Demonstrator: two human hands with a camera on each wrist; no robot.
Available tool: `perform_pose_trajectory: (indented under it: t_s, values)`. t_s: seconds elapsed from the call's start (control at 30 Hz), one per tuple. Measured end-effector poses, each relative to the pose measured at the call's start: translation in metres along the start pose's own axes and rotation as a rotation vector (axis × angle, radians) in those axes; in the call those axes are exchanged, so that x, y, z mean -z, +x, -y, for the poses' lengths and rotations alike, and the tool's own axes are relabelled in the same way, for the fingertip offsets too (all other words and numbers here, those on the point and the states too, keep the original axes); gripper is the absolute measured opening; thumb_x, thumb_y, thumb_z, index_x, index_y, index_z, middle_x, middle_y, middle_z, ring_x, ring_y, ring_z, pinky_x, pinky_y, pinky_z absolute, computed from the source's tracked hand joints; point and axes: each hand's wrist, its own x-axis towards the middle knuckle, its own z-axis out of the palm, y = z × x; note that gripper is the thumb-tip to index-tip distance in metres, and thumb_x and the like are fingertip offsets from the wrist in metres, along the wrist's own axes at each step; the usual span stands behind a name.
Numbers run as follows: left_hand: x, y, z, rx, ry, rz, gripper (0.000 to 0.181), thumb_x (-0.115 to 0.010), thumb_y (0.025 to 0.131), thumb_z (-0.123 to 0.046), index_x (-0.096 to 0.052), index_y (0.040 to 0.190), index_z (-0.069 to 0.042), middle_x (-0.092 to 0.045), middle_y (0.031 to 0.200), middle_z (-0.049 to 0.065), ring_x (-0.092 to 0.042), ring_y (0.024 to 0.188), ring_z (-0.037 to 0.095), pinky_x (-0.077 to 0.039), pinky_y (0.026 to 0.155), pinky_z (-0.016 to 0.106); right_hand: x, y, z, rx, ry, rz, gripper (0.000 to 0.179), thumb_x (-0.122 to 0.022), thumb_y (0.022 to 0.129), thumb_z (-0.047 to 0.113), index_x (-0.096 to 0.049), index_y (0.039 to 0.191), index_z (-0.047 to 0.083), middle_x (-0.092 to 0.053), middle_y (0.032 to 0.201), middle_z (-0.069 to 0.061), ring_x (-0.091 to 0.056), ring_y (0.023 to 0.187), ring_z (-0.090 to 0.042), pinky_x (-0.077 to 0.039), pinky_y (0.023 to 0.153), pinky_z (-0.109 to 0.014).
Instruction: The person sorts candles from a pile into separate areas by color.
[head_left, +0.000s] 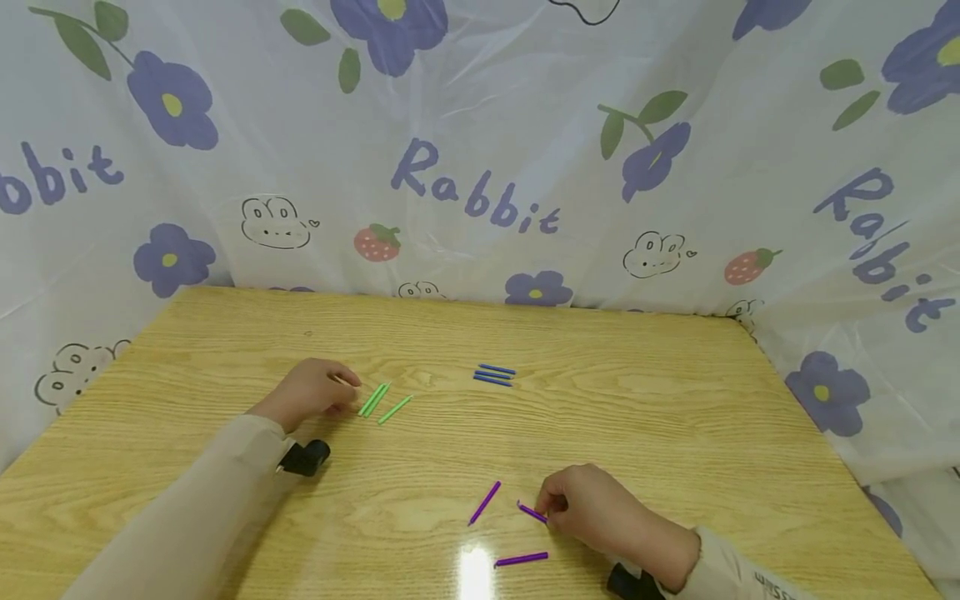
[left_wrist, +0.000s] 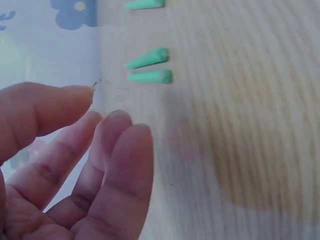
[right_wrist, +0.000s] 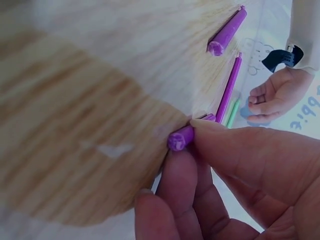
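A thin purple candle [head_left: 531, 511] is pinched between the thumb and fingers of my right hand [head_left: 592, 507], low at the tabletop. Its blunt end [right_wrist: 177, 141] faces the camera in the right wrist view. Two more purple candles lie nearby: one slanted [head_left: 484, 502] to the left, one nearly level [head_left: 521, 558] closer to me. My left hand [head_left: 321, 385] holds nothing; its fingers are loosely bent with the thumb apart. Just right of it lie three green candles, two side by side [left_wrist: 150, 76] and one apart [head_left: 395, 409].
Three blue candles [head_left: 492, 381] lie in a row farther back on the wooden table [head_left: 645, 375]. A printed curtain [head_left: 480, 108] hangs behind the table's far edge. Dark wrist cameras sit under both sleeves, the left one [head_left: 306, 457] near the tabletop.
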Motion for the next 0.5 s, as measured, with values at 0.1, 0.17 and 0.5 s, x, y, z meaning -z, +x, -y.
perform_pose_trajectory:
  t_s: [0.1,0.17,0.5]
  values:
    - [0.002,-0.003,-0.002,-0.009,-0.026,-0.016,0.034,-0.056,0.084,-0.010,-0.054,0.114,0.008,-0.060,0.095,0.017,-0.060,0.073,0.019,-0.050,0.069,0.033,0.000,0.000,-0.001,0.000,0.001,-0.001,0.014,-0.066,0.073,0.001,-0.066,0.075,0.015,-0.058,0.070,0.010,-0.044,0.060,-0.003,-0.040,0.055,-0.021]
    - [0.003,-0.005,-0.004,-0.014,-0.042,-0.033,0.035,-0.055,0.085,-0.010,-0.053,0.116,0.007,-0.060,0.098,0.019,-0.060,0.077,0.021,-0.050,0.072,0.034,-0.001,0.001,-0.001,-0.004,0.002,-0.002,0.014,-0.066,0.074,0.001,-0.066,0.075,0.015,-0.058,0.070,0.011,-0.045,0.060,-0.003,-0.040,0.055,-0.021]
    - [0.000,-0.018,-0.015,-0.063,-0.144,-0.109,0.037,-0.054,0.088,-0.013,-0.050,0.120,0.005,-0.056,0.096,0.019,-0.057,0.090,0.031,-0.049,0.080,0.037,-0.001,0.001,-0.002,-0.001,0.006,-0.008,0.013,-0.066,0.072,0.000,-0.067,0.075,0.013,-0.059,0.069,0.008,-0.044,0.059,-0.003,-0.040,0.054,-0.021]
